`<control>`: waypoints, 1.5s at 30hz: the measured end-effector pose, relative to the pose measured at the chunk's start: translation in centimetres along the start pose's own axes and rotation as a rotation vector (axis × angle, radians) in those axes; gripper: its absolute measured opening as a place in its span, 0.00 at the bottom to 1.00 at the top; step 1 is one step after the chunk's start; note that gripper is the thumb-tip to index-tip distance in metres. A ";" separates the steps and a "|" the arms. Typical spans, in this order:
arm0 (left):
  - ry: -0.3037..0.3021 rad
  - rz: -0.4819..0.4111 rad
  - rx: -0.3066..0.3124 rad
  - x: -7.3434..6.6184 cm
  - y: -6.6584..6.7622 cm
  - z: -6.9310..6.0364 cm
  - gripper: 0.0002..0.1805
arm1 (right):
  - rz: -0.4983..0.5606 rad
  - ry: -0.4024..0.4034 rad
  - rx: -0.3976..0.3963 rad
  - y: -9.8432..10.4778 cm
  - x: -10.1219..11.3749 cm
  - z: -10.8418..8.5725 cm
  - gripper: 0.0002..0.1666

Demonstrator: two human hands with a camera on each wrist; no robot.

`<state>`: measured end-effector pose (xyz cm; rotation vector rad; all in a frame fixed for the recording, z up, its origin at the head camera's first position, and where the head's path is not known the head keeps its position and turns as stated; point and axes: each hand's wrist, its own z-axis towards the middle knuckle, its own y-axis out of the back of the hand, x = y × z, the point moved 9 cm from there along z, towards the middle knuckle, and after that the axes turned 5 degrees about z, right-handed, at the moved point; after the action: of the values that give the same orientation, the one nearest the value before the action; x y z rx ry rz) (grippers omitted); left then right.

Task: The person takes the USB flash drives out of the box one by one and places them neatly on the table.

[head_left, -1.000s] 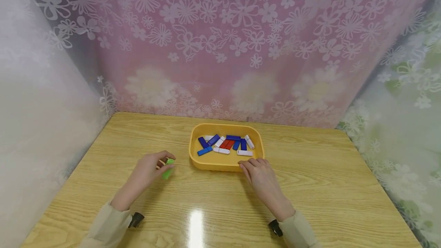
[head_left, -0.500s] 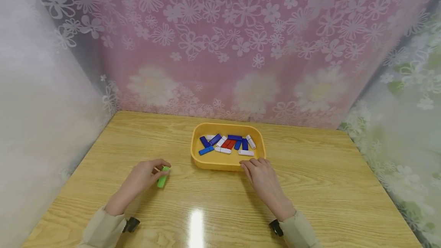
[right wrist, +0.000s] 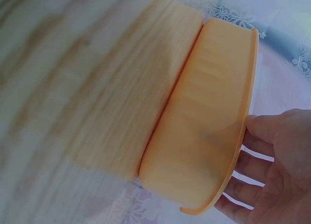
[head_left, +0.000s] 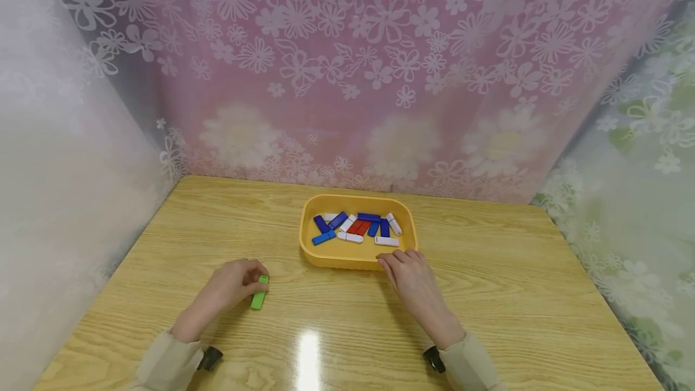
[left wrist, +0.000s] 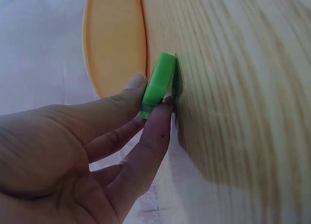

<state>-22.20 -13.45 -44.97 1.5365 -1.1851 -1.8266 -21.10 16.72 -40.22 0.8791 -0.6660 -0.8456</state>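
Observation:
In the head view my left hand [head_left: 236, 284] pinches a green USB flash drive [head_left: 259, 294] between thumb and fingers, left of the yellow basket. The left wrist view shows the drive [left wrist: 160, 78] slanted, close to the wood tabletop; whether it touches cannot be told. My right hand [head_left: 414, 279] holds the near rim of the yellow basket [head_left: 336, 263] at its right part. In the right wrist view the thumb [right wrist: 262, 127] is at the basket's rim [right wrist: 251, 83] and the other fingertips are hidden behind it. Several white, blue and red flash drives lie inside, among them a white one [head_left: 387, 241].
The wood table [head_left: 488, 258] stretches on both sides of the basket and in front of it. A pink floral curtain [head_left: 347, 77] hangs behind the table, with pale cloth [head_left: 70, 198] at the left and floral cloth [head_left: 641, 210] at the right.
My left hand has moved toward me with the green flash drive and down nearer the tabletop. The right hand stays on the basket's rim, and the basket's contents look unchanged.

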 end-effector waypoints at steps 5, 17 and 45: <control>0.007 0.008 0.004 0.0 0.0 -0.1 0.08 | 0.001 -0.006 0.001 0.0 0.0 0.0 0.07; -0.012 0.020 -0.001 -0.1 0.1 -0.4 0.08 | 0.003 0.007 -0.012 0.0 0.1 -0.1 0.06; -0.181 0.071 -0.212 -10.0 2.7 7.5 0.05 | -0.040 0.065 -0.046 0.1 0.3 -0.2 0.04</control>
<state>-27.21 -4.52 -37.24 1.2192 -1.0692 -2.0051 -20.71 16.56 -40.16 0.8776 -0.5719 -0.8613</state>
